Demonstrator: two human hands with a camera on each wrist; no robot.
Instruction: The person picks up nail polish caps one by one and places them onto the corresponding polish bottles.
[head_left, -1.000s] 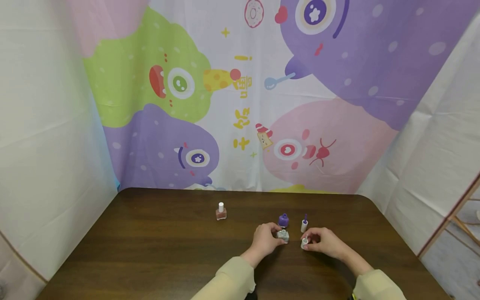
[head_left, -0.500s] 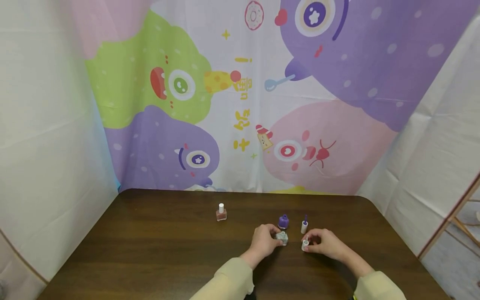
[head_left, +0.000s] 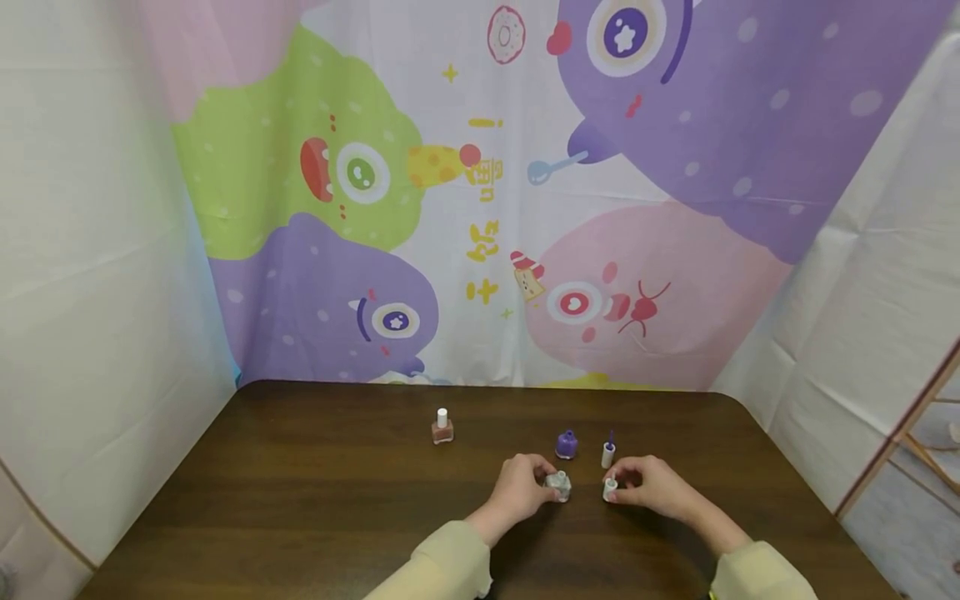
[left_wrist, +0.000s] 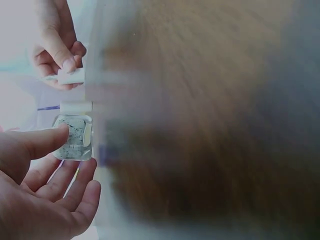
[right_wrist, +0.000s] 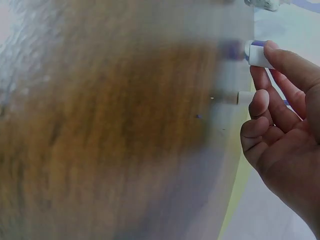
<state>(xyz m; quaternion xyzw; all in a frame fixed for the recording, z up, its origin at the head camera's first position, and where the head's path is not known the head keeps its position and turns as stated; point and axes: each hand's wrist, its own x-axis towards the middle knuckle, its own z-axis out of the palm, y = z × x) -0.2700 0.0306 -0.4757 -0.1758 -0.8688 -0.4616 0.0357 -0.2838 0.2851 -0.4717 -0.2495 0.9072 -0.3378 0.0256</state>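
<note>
My left hand (head_left: pixel 517 488) holds a small clear nail polish bottle (head_left: pixel 559 486) with silvery-grey polish, its neck uncapped. In the left wrist view the thumb lies against one face of this bottle (left_wrist: pixel 76 142), fingers behind it. To the right, my right hand (head_left: pixel 654 487) pinches a white nail polish cap (head_left: pixel 610 490) between thumb and fingers, brush end up. The right wrist view has the same cap (right_wrist: pixel 258 56) at the fingertips. Just beyond the hands stand an uncapped purple nail polish bottle (head_left: pixel 566 446) and its white cap (head_left: pixel 608 455), purple brush pointing up.
A capped pinkish-brown nail polish bottle (head_left: pixel 442 430) stands farther left on the dark wooden table (head_left: pixel 337 467). A cartoon-printed curtain (head_left: pixel 487 333) hangs along the table's back edge, with white cloth (head_left: pixel 97 250) at the sides.
My left hand has drawn the silvery-grey bottle a little left and nearer, away from the purple bottle. My right hand with the white cap has hardly moved.
</note>
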